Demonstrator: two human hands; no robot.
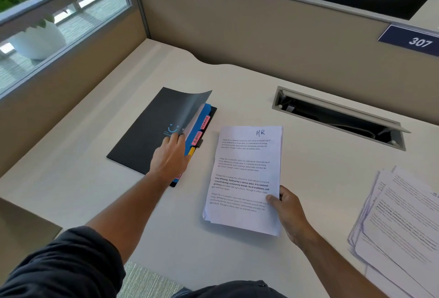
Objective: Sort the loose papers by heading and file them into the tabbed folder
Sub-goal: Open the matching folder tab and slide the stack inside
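head view of a pale desk (237, 88). the left hand (169, 157) pinches the free edge of the black cover (192, 110) of the tabbed folder (140, 141) and holds it curled up, exposing blue dividers with pink tabs (200, 131) marked "admin" and "finance". just right of the folder, the right hand (288, 212) grips the lower right edge of a thin sheaf of papers (244, 179) headed "hr", thumb on top. more loose papers (403, 221) lie fanned at the desk's right edge, well apart from the folder. a cable slot (337, 117) sits open behind.
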